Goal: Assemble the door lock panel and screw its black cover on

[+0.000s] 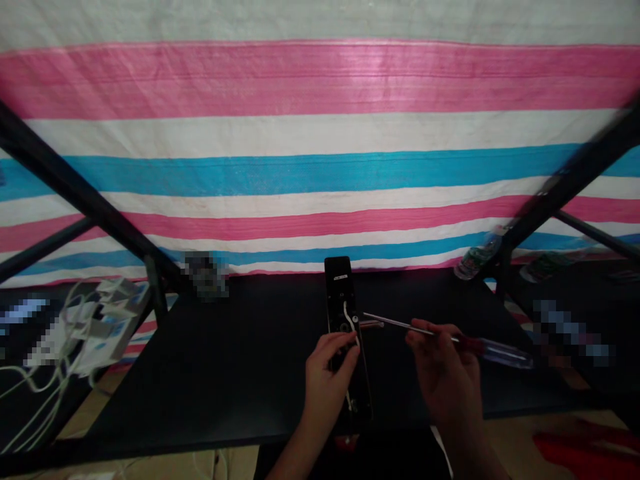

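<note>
A long black panel [336, 287] lies lengthwise on the dark table, with a pale cable [349, 315] along its middle. My left hand [333, 363] rests over the panel, thumb and fingers pinched together at the cable. In my right hand [447, 367] is a screwdriver [470, 343] with a clear and red handle; its thin shaft points left, and the tip is close to the panel's right edge. Beside that edge, under the shaft, sits a small metallic lever-like piece [373, 324].
The dark table [225, 373] has black metal frame bars on both sides. White boxes and tangled cables [107, 327] are at the left. A clear bottle [475, 260] stands at the back right. Striped sheeting [320, 173] hangs behind. Something red [575, 447] lies at lower right.
</note>
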A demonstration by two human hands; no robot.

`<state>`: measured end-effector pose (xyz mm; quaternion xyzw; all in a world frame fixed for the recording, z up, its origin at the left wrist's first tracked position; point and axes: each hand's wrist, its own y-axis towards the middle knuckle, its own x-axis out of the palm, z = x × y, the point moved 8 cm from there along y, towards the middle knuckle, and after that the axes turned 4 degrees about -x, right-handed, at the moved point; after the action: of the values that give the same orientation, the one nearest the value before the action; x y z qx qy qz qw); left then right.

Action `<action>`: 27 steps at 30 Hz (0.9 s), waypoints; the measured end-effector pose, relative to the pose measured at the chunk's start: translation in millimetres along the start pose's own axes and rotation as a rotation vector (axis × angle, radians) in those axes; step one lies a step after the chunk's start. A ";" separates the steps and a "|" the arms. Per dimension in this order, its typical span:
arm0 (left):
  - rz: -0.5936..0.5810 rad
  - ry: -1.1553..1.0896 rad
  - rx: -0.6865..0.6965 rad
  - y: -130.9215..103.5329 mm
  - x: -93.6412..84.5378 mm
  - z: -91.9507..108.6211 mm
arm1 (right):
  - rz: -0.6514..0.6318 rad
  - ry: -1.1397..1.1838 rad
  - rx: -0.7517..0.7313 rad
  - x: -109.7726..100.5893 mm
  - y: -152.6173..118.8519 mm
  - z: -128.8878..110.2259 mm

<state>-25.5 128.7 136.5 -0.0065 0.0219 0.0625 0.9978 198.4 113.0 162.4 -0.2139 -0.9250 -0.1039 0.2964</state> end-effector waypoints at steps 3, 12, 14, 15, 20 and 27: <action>0.129 0.139 0.038 15.3 -7.8 -34.9 | -0.078 -0.049 -0.114 16.8 22.1 -9.6; 0.063 -0.015 -0.066 14.8 5.9 -100.0 | -0.266 -0.408 -0.380 61.3 74.3 -8.9; 0.037 -0.005 -0.069 14.7 6.9 -103.2 | -0.301 -0.536 -0.412 72.0 92.7 -2.5; 0.028 0.016 -0.069 15.2 7.1 -105.5 | -0.318 -0.602 -0.422 76.6 102.2 1.9; 0.024 0.163 -0.029 19.0 9.0 -120.3 | -0.402 -0.814 -0.468 90.9 138.0 27.1; 0.010 0.191 0.006 19.7 11.1 -127.3 | -0.467 -0.877 -0.519 96.7 146.4 48.5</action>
<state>-22.4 147.7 8.7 -0.0093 0.1174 0.0665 0.9908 170.0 290.6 190.5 -0.0927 -0.9285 -0.2924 -0.2094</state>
